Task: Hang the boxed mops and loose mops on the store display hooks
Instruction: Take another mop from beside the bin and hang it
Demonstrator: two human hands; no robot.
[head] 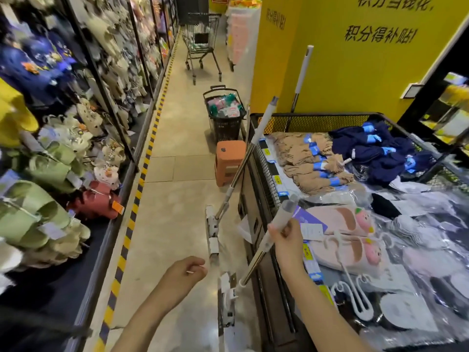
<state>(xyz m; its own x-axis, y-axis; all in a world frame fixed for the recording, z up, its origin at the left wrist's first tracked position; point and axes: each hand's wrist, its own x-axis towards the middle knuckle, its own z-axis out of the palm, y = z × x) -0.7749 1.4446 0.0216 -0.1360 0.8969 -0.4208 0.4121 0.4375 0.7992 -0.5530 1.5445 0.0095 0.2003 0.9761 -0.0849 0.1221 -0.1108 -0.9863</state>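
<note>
My right hand point(288, 237) grips the white upper handle of a loose flat mop point(256, 260), whose head point(227, 298) rests on the floor beside the bin. A second loose mop point(243, 161) leans against the bin's left edge, its flat head point(212, 229) on the floor. A third mop handle point(302, 74) stands upright against the yellow wall. My left hand point(186, 271) hovers over the aisle floor with fingers curled, and a small white sliver shows between its fingers. No boxed mops or display hooks for mops are visible.
A black wire bin point(261, 153) of slippers, socks and wrapped goods fills the right. An orange stool point(229, 162), a black wheeled basket point(224, 110) and a shopping cart point(201, 44) stand in the aisle. Slipper displays point(63, 148) line the left.
</note>
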